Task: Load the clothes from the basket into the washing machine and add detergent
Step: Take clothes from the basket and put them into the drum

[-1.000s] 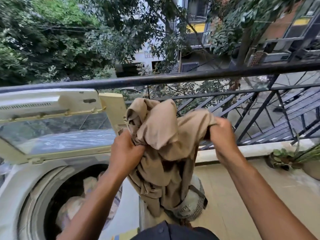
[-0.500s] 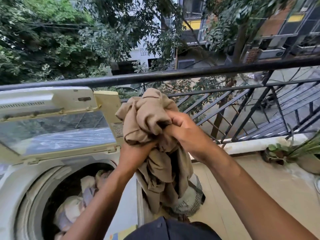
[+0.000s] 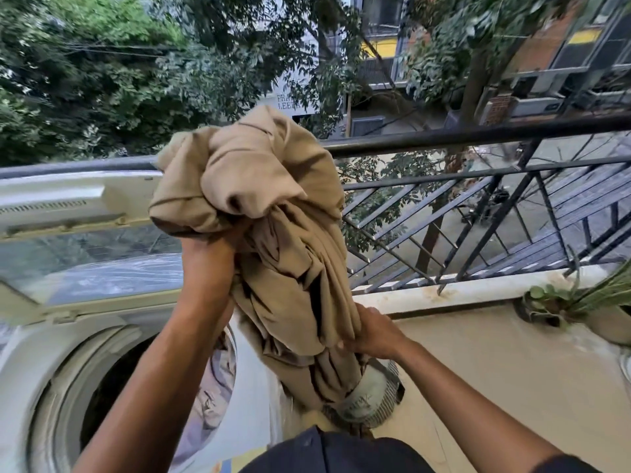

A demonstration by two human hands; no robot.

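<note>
A large beige cloth (image 3: 266,213) hangs bunched between my hands, raised above the right side of the washing machine (image 3: 30,349). My left hand (image 3: 208,254) grips its upper bundle from below. My right hand (image 3: 372,332) grips the hanging lower part. The machine's lid (image 3: 78,240) stands open, and pale clothes (image 3: 215,397) lie in the drum (image 3: 102,401). Below the cloth, a striped garment (image 3: 372,401) lies bunched in the basket, which is mostly hidden.
A black metal railing (image 3: 478,138) runs behind the machine and along the balcony. Potted plants (image 3: 587,302) stand at the right on the tiled floor (image 3: 495,387). Trees and buildings lie beyond the railing.
My left hand has lifted the bundled top of the cloth higher. My right hand has let go near the top and dropped down to grip the hanging lower part.
</note>
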